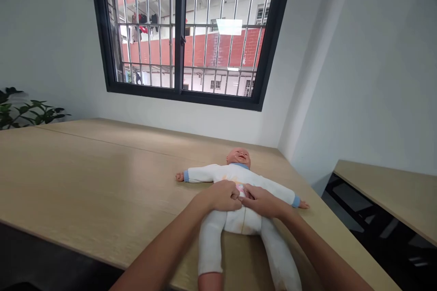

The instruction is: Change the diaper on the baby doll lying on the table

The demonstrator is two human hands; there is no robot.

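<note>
From the head view, the left hand and right hand are clenching the white onesie at its middle, their fingers meeting beside a pink patch. The baby doll is lying face-up under both hands on the table, its head pointing away from them. A barred window is showing beyond the hands.

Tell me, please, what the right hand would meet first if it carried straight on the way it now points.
The right hand would probably meet the left hand first, over the doll's suit; depth is unclear.
</note>
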